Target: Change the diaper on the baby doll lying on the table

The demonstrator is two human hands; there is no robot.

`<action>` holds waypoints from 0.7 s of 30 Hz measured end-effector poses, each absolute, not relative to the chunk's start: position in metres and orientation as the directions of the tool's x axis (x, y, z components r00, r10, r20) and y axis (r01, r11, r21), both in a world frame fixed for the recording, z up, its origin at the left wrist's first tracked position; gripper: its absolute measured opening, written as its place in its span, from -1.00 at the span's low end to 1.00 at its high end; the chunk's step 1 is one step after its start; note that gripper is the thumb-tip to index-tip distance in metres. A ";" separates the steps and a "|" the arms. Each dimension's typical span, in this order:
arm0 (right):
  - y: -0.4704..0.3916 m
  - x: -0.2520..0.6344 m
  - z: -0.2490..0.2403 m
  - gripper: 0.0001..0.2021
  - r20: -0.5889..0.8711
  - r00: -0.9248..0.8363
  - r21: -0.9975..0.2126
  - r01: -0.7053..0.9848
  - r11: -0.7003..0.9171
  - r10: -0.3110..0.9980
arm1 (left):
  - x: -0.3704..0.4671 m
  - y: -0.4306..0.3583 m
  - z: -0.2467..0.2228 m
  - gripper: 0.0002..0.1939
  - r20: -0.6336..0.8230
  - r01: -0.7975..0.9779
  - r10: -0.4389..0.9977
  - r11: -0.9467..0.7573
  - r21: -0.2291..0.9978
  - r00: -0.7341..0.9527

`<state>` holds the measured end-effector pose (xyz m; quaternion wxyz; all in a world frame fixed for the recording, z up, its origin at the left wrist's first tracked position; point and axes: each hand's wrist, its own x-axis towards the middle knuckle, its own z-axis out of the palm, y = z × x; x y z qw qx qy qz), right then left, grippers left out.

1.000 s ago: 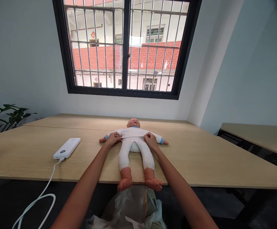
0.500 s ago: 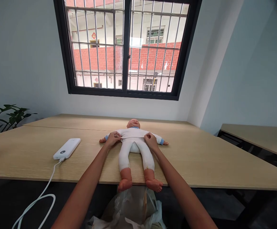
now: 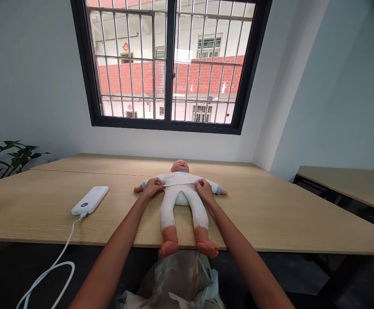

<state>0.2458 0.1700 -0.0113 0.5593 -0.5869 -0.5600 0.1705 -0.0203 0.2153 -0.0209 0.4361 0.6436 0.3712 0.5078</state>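
Observation:
A baby doll (image 3: 179,166) lies on its back on the wooden table, head away from me, its bare feet at the front edge. It wears a white top (image 3: 179,178) with blue cuffs and collar, and white leggings (image 3: 167,211). My left hand (image 3: 154,186) pinches the top's hem at the left side of the doll's waist. At the right side, my right hand (image 3: 203,187) is closed on the same hem. Between the two hands the hem lies stretched across the belly.
A white power bank (image 3: 90,200) lies on the table (image 3: 270,210) at the left, its white cable (image 3: 65,246) hanging over the front edge. Clear plastic (image 3: 177,279) is below the edge. A plant (image 3: 16,156) stands far left, a second table (image 3: 351,184) far right.

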 end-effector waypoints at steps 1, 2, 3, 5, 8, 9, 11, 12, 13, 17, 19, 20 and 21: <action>0.170 0.246 -0.011 -0.91 0.423 0.317 -0.849 0.467 0.249 0.849 | -0.020 0.215 -0.021 -0.75 0.327 0.039 0.921 -0.342 0.939 0.211; 0.169 0.245 -0.010 -0.91 0.421 0.321 -0.849 0.468 0.244 0.849 | -0.020 0.214 -0.021 -0.75 0.323 0.041 0.921 -0.339 0.940 0.216; 0.169 0.245 -0.010 -0.91 0.418 0.324 -0.850 0.469 0.240 0.848 | -0.021 0.214 -0.022 -0.75 0.320 0.043 0.921 -0.337 0.940 0.220; 0.170 0.246 -0.010 -0.90 0.416 0.329 -0.850 0.472 0.234 0.848 | -0.021 0.215 -0.023 -0.76 0.316 0.049 0.920 -0.335 0.941 0.231; 0.170 0.246 -0.011 -0.90 0.417 0.329 -0.848 0.476 0.233 0.847 | -0.020 0.218 -0.025 -0.79 0.309 0.072 0.917 -0.337 0.939 0.253; 0.170 0.246 -0.011 -0.90 0.419 0.327 -0.847 0.477 0.234 0.847 | -0.020 0.219 -0.025 -0.80 0.306 0.083 0.915 -0.337 0.938 0.263; 0.171 0.247 -0.011 -0.90 0.420 0.325 -0.848 0.474 0.238 0.847 | -0.019 0.222 -0.026 -0.80 0.300 0.102 0.912 -0.339 0.935 0.282; 0.171 0.247 -0.012 -0.90 0.420 0.325 -0.849 0.471 0.240 0.847 | -0.019 0.224 -0.026 -0.79 0.297 0.110 0.910 -0.340 0.934 0.289; 0.171 0.247 -0.012 -0.91 0.420 0.326 -0.850 0.469 0.241 0.847 | -0.019 0.225 -0.026 -0.79 0.297 0.115 0.909 -0.342 0.933 0.293; 0.172 0.247 -0.013 -0.92 0.424 0.328 -0.846 0.477 0.240 0.844 | -0.019 0.226 -0.027 -0.81 0.314 0.127 0.903 -0.362 0.923 0.292; 0.171 0.247 -0.013 -0.92 0.427 0.327 -0.842 0.484 0.238 0.843 | -0.019 0.226 -0.028 -0.81 0.325 0.136 0.902 -0.373 0.918 0.282; 0.171 0.247 -0.013 -0.91 0.426 0.326 -0.842 0.484 0.238 0.844 | -0.019 0.226 -0.028 -0.80 0.328 0.142 0.903 -0.376 0.916 0.278; 0.171 0.247 -0.013 -0.91 0.426 0.325 -0.842 0.483 0.239 0.845 | -0.019 0.225 -0.028 -0.79 0.329 0.148 0.904 -0.377 0.914 0.273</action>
